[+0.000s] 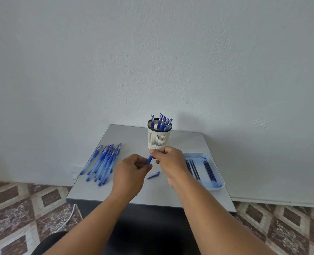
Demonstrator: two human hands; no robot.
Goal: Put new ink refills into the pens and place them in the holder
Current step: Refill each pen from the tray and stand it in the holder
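Grey surface (134, 190), tray (219, 183) of refills right, holder (159, 138) behind. Left hand (132, 173) and right hand (171, 161) both grip one pen (149, 159) above the middle — best twist straight, steady, cap (153, 175) waiting below.

Grey table (126, 192), pens (102, 162), holder (159, 138), tray (217, 187), cap (153, 175)

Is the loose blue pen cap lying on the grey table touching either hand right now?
Apart. The head view shows the blue pen cap lying on the grey table, with bare tabletop visible between it and the left hand and right hand.
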